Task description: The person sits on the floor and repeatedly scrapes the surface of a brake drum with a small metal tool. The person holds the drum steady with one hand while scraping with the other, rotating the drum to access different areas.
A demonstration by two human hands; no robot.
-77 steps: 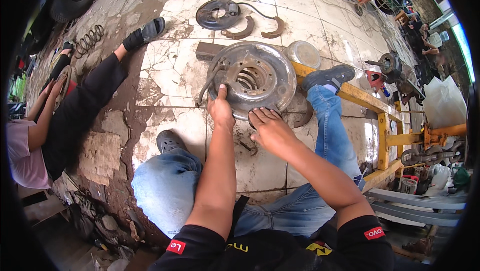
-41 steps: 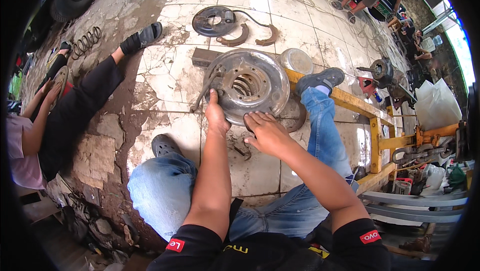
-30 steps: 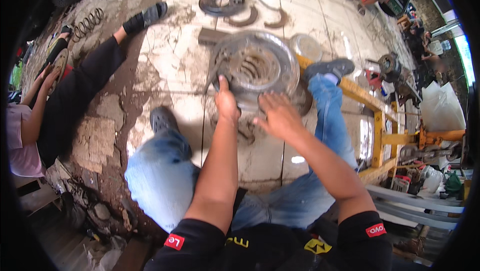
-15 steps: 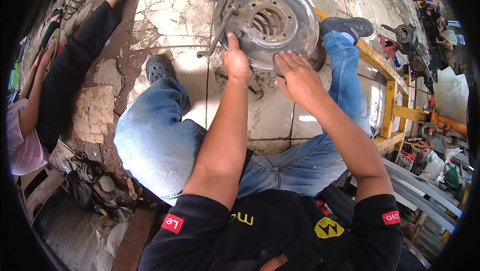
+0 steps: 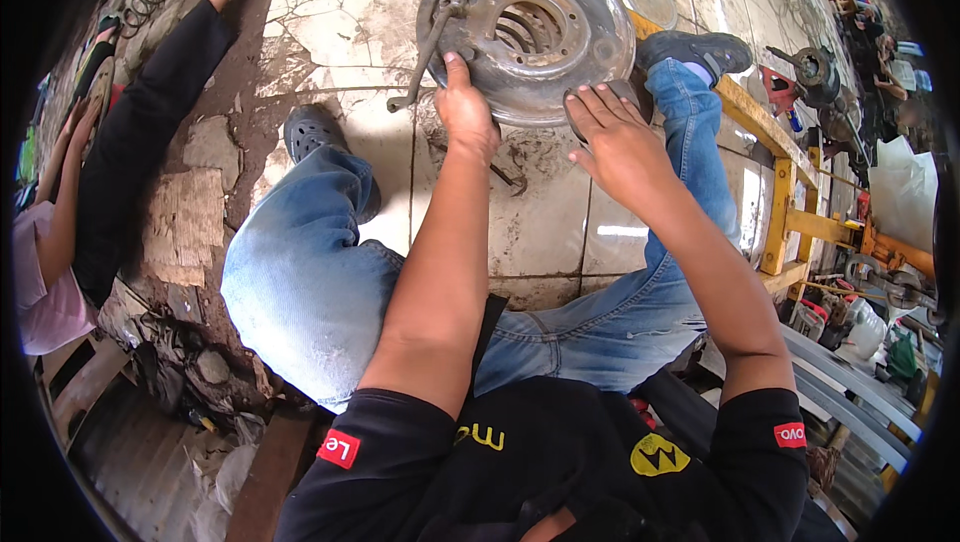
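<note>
Left hand (image 5: 468, 117) clamped on round metal plate (image 5: 545, 87); right hand (image 5: 622, 150) flat over dark pad (image 5: 572, 122) (grip unclear). Black shirt (image 5: 570, 427): red sleeve labels (image 5: 339, 448), white-lettered; yellow emblem (image 5: 659, 454).

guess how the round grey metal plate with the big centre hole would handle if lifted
The round grey metal plate would probably stay stiff, being metal. Its worn, shiny surface might feel slippery. The bent dark metal lever on its left side could pull the balance that way.
</note>
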